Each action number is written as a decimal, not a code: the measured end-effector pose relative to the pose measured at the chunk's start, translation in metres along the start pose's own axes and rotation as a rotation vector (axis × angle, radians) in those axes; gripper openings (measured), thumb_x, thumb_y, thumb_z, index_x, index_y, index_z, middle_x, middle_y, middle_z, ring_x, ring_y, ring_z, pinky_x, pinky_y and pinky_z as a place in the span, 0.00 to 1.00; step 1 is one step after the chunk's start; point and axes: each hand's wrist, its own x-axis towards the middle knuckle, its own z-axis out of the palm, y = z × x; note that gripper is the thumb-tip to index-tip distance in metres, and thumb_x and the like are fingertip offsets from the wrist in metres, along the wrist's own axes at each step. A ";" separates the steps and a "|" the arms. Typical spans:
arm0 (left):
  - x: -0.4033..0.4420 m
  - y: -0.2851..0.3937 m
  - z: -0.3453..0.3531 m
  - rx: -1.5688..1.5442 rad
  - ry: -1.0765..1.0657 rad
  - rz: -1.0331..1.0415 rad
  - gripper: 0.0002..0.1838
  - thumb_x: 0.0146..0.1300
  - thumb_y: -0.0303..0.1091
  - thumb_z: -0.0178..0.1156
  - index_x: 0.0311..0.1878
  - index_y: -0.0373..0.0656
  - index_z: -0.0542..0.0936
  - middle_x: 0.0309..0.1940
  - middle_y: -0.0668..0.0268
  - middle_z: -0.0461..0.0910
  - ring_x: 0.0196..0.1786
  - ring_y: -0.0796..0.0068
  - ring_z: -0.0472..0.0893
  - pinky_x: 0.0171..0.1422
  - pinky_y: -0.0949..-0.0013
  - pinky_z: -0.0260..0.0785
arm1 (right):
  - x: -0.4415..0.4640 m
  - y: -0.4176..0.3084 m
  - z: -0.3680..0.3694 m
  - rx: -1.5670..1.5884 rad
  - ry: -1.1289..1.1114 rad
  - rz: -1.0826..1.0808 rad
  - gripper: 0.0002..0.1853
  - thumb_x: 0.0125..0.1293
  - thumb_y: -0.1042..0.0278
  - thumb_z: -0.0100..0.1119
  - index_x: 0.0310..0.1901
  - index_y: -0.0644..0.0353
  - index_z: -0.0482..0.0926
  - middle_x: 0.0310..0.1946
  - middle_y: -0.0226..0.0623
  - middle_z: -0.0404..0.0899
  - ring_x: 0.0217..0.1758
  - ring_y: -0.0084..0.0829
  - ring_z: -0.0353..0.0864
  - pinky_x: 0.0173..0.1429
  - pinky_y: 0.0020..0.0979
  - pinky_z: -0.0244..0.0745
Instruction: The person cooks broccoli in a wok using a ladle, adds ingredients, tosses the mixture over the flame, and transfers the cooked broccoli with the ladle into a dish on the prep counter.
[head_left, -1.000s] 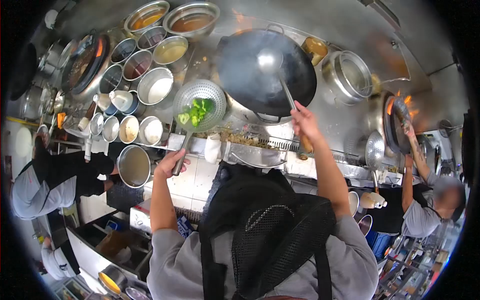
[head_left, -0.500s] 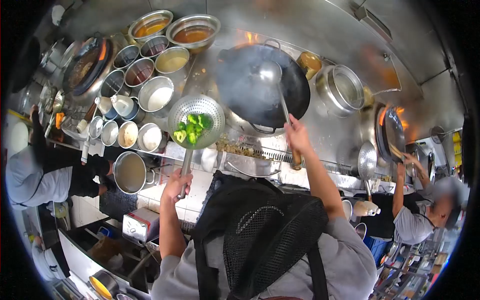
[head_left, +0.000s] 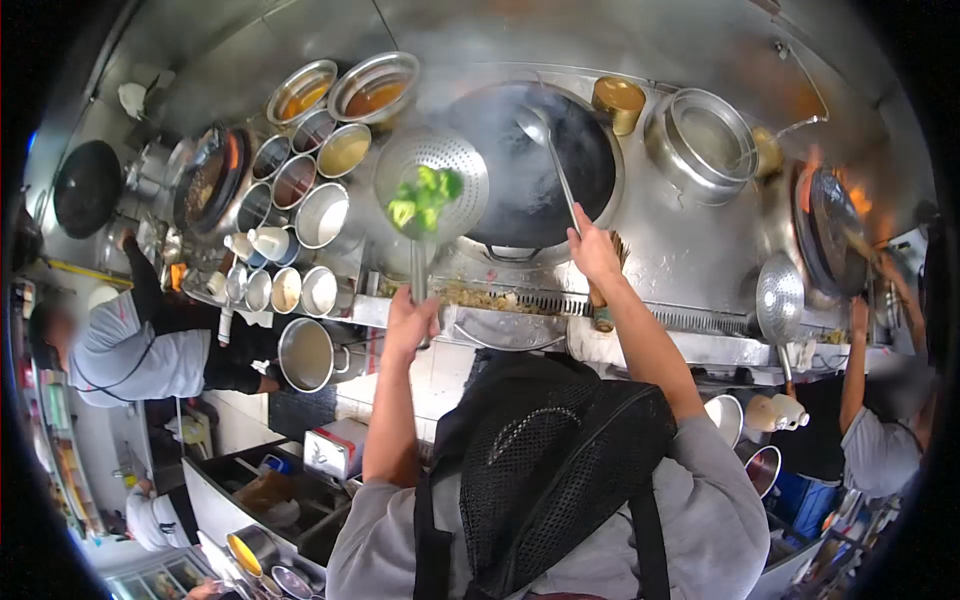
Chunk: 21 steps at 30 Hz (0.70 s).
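Observation:
My left hand (head_left: 411,318) is closed round the handle of a perforated strainer (head_left: 462,190). Bright green broccoli (head_left: 427,198) lies in its bowl, slightly blurred. The strainer is raised at the left side of a large black wok (head_left: 580,180), overlapping the wok's left edge in view. With my right hand (head_left: 594,252) I grip a long-handled metal ladle (head_left: 534,126), its head over the far part of the wok. Steam partly veils the wok's inside, so its contents are hard to make out. Beneath my right forearm a brush-like tool (head_left: 601,308) stands at the stove's front edge.
Several metal pots of sauces and seasonings, including a white-filled pot (head_left: 321,214), stand left of the wok. Nested steel pots (head_left: 690,150) and a tin can (head_left: 619,103) sit to the right. Co-workers stand on both sides; flames rise by the right wok (head_left: 832,235).
The strainer with the broccoli has moved right and away from me, up to the wok's left edge. The ladle head has shifted farther back. Flames behind the wok no longer show; the view has shifted.

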 end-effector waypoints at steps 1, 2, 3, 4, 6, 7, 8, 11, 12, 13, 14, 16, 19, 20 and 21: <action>0.016 -0.002 0.014 0.096 0.061 0.046 0.23 0.60 0.29 0.66 0.57 0.34 0.73 0.26 0.62 0.79 0.20 0.71 0.78 0.24 0.66 0.70 | 0.002 0.009 -0.003 -0.219 0.097 -0.101 0.31 0.75 0.62 0.56 0.77 0.50 0.65 0.29 0.61 0.83 0.30 0.57 0.85 0.42 0.55 0.81; 0.036 -0.010 0.026 0.212 0.143 0.097 0.25 0.59 0.30 0.66 0.59 0.35 0.73 0.29 0.56 0.82 0.25 0.61 0.82 0.30 0.60 0.74 | -0.002 0.010 -0.014 -0.189 0.051 -0.055 0.31 0.74 0.63 0.56 0.77 0.49 0.65 0.35 0.65 0.83 0.39 0.66 0.83 0.49 0.61 0.78; 0.054 -0.019 0.036 0.324 0.226 0.144 0.28 0.58 0.31 0.66 0.61 0.36 0.72 0.32 0.50 0.84 0.29 0.50 0.86 0.36 0.54 0.78 | -0.006 0.013 -0.020 -0.177 0.049 -0.056 0.31 0.74 0.63 0.56 0.77 0.49 0.65 0.35 0.65 0.83 0.39 0.66 0.83 0.49 0.61 0.78; 0.068 -0.024 0.044 0.332 0.232 0.142 0.28 0.58 0.31 0.66 0.61 0.36 0.72 0.32 0.50 0.84 0.29 0.50 0.86 0.36 0.54 0.78 | -0.010 0.018 -0.024 -0.175 0.055 -0.054 0.31 0.73 0.63 0.56 0.77 0.49 0.65 0.35 0.64 0.83 0.39 0.65 0.84 0.49 0.61 0.78; 0.084 -0.022 0.059 0.641 0.435 0.478 0.31 0.58 0.31 0.65 0.66 0.39 0.70 0.39 0.39 0.84 0.42 0.34 0.85 0.50 0.45 0.77 | -0.011 0.023 -0.029 -0.154 0.084 -0.043 0.30 0.73 0.63 0.57 0.76 0.49 0.68 0.36 0.61 0.84 0.41 0.65 0.84 0.50 0.60 0.78; 0.084 -0.019 0.065 0.644 0.440 0.475 0.31 0.58 0.31 0.65 0.66 0.39 0.70 0.39 0.39 0.84 0.42 0.34 0.85 0.50 0.45 0.77 | -0.010 0.026 -0.031 -0.151 0.079 -0.046 0.30 0.73 0.63 0.57 0.76 0.49 0.68 0.36 0.61 0.84 0.41 0.65 0.84 0.50 0.60 0.78; 0.078 -0.005 0.071 0.636 0.437 0.398 0.32 0.59 0.31 0.65 0.67 0.39 0.68 0.41 0.38 0.84 0.45 0.32 0.84 0.53 0.43 0.75 | -0.008 0.026 -0.035 -0.078 0.084 -0.050 0.30 0.73 0.63 0.58 0.76 0.49 0.68 0.36 0.61 0.85 0.40 0.64 0.85 0.50 0.58 0.79; 0.063 0.011 0.073 0.613 0.483 0.314 0.33 0.60 0.31 0.65 0.69 0.40 0.66 0.45 0.36 0.83 0.50 0.30 0.82 0.56 0.42 0.74 | 0.002 0.010 -0.052 0.098 0.009 0.029 0.30 0.73 0.63 0.59 0.76 0.49 0.69 0.37 0.60 0.85 0.39 0.62 0.86 0.48 0.54 0.81; 0.058 0.007 0.069 0.595 0.532 0.303 0.33 0.61 0.31 0.65 0.69 0.40 0.65 0.46 0.35 0.83 0.51 0.31 0.82 0.57 0.43 0.74 | 0.005 0.007 -0.059 0.197 -0.073 0.114 0.30 0.73 0.63 0.59 0.76 0.49 0.68 0.38 0.60 0.86 0.38 0.61 0.86 0.48 0.52 0.81; 0.050 0.003 0.062 0.597 0.530 0.299 0.33 0.61 0.31 0.65 0.69 0.40 0.65 0.46 0.35 0.83 0.51 0.31 0.82 0.57 0.43 0.74 | 0.007 0.006 -0.066 0.196 -0.076 0.118 0.30 0.73 0.63 0.59 0.76 0.49 0.68 0.38 0.60 0.86 0.38 0.61 0.86 0.48 0.52 0.81; 0.044 -0.007 0.050 0.565 0.567 0.338 0.33 0.61 0.31 0.65 0.69 0.39 0.65 0.44 0.37 0.84 0.48 0.33 0.83 0.56 0.45 0.74 | 0.010 0.006 -0.072 0.150 -0.173 0.113 0.30 0.73 0.63 0.59 0.76 0.47 0.68 0.40 0.60 0.86 0.40 0.59 0.87 0.49 0.51 0.82; 0.030 -0.032 0.022 0.472 0.592 0.365 0.34 0.62 0.31 0.65 0.70 0.38 0.64 0.39 0.43 0.84 0.39 0.42 0.84 0.49 0.50 0.76 | 0.031 0.062 -0.048 -0.074 -0.095 -0.262 0.31 0.73 0.65 0.58 0.77 0.36 0.67 0.44 0.58 0.85 0.47 0.54 0.87 0.53 0.51 0.81; -0.017 -0.029 0.001 0.186 0.492 0.179 0.32 0.61 0.26 0.64 0.67 0.30 0.64 0.26 0.60 0.80 0.18 0.74 0.75 0.20 0.67 0.66 | 0.013 0.067 -0.090 -0.401 -0.255 -0.372 0.33 0.71 0.66 0.58 0.75 0.26 0.68 0.47 0.53 0.85 0.49 0.53 0.86 0.56 0.52 0.80; -0.024 -0.036 -0.010 0.142 0.441 0.134 0.28 0.62 0.26 0.63 0.63 0.29 0.66 0.24 0.62 0.79 0.17 0.75 0.75 0.20 0.67 0.65 | 0.002 0.060 -0.109 -0.519 -0.270 -0.350 0.33 0.70 0.67 0.57 0.75 0.24 0.68 0.48 0.51 0.84 0.48 0.53 0.86 0.56 0.52 0.81; -0.030 -0.042 -0.021 0.094 0.392 0.090 0.24 0.62 0.25 0.62 0.60 0.29 0.68 0.23 0.63 0.78 0.17 0.75 0.74 0.19 0.68 0.63 | -0.009 0.052 -0.128 -0.641 -0.285 -0.331 0.33 0.70 0.67 0.57 0.74 0.23 0.69 0.48 0.48 0.84 0.48 0.53 0.86 0.55 0.52 0.82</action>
